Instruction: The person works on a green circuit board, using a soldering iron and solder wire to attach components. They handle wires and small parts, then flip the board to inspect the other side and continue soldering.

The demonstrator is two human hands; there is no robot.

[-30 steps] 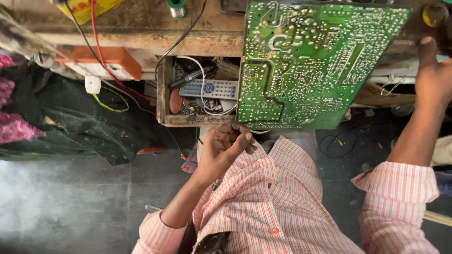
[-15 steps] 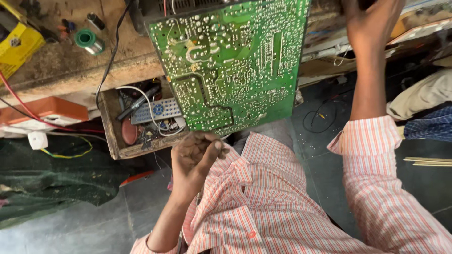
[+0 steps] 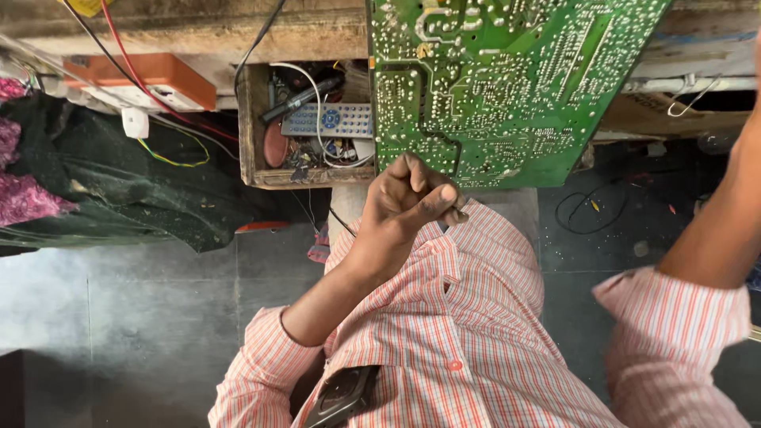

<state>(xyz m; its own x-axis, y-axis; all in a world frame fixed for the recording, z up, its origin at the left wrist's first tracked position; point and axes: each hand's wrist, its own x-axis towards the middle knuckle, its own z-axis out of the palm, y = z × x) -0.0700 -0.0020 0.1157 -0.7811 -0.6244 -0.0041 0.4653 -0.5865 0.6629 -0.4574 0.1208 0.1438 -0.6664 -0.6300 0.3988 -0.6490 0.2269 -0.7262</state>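
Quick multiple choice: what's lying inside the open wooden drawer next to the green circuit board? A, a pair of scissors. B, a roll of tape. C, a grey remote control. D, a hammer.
C: a grey remote control with rows of buttons lies in the wooden drawer among wires, left of the green circuit board and above the curled left hand.

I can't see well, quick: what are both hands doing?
Left hand: closed in a loose fist below the green circuit board, maybe pinching something small.
Right hand: out of view; only the forearm shows.
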